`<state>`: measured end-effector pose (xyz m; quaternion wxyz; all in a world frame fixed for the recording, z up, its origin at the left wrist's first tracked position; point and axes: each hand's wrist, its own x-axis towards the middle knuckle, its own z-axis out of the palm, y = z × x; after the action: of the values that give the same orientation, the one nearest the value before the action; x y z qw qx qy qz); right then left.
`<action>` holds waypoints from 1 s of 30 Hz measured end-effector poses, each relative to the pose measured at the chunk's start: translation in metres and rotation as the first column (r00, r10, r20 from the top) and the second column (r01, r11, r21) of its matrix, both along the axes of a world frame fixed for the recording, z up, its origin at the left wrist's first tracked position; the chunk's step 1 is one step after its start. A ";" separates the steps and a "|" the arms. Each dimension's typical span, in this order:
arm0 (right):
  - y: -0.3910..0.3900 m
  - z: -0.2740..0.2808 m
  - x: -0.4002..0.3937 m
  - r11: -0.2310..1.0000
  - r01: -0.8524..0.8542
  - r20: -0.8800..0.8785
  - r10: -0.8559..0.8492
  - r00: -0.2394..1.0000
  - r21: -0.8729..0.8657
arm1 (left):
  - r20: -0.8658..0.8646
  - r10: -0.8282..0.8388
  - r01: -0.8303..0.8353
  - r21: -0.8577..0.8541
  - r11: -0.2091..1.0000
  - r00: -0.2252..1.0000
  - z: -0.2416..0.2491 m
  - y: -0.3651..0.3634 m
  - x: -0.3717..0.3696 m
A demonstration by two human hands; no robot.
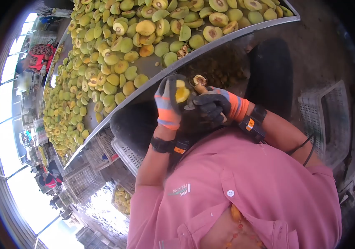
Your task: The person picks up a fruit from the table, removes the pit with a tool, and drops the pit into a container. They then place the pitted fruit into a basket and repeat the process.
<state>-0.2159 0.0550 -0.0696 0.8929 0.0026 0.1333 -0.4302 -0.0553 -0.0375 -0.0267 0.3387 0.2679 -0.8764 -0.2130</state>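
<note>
My left hand (169, 99), in a grey and orange glove, is closed around a halved fruit (182, 92) whose yellow cut face shows. Close beside it, my right hand (215, 103), gloved the same way, is wrapped round a tool with a brownish handle (201, 88). A piece of fruit pit (199, 79) shows at the handle's upper end. The tool's metal part near the fruit is small and blurred. Both hands are just below the metal rim (161, 74) of a table heaped with halved green and yellow fruit (111, 58).
White plastic crates stand at the right (310, 108) and beside my leg (127, 155). More stacked crates (84, 180) are at the lower left. A person in red (42, 56) sits across the table at the far left. Dark debris (223, 68) lies below the rim.
</note>
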 end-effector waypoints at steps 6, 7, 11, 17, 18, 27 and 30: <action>-0.007 -0.017 -0.001 0.979 0.147 -0.649 -0.019 0.760 0.144 | 0.060 0.700 -0.692 0.232 0.684 0.712 0.055 -0.001 0.117; -0.007 -0.015 0.003 0.972 0.174 -0.626 -0.037 0.779 0.158 | 0.299 0.759 -0.801 0.029 0.598 0.578 0.069 0.000 0.130; -0.014 -0.032 0.007 0.948 0.225 -0.367 -0.131 0.921 0.226 | 0.539 0.837 -0.735 -0.531 0.422 0.092 0.071 -0.003 0.172; -0.011 -0.021 0.012 0.979 0.204 -0.647 -0.160 0.746 -0.007 | 0.437 0.613 -0.636 -0.113 0.763 0.658 0.040 -0.052 0.065; -0.011 -0.022 0.010 0.978 0.204 -0.661 -0.179 0.729 -0.040 | 0.479 0.559 -0.596 -0.088 0.798 0.677 0.026 -0.071 0.045; -0.012 -0.032 0.002 0.986 0.163 -0.756 -0.129 0.642 -0.030 | 0.748 0.458 -0.528 -0.170 0.832 0.480 -0.030 -0.157 -0.023; -0.015 -0.024 0.006 0.997 0.080 -0.758 -0.044 0.650 0.011 | 0.626 0.397 -0.512 0.005 0.859 0.671 -0.029 -0.155 -0.005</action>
<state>-0.2102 0.0404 -0.0938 0.7405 -0.1528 0.5023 -0.4194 -0.0602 -0.1920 -0.0554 0.0572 0.5612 -0.8193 -0.1027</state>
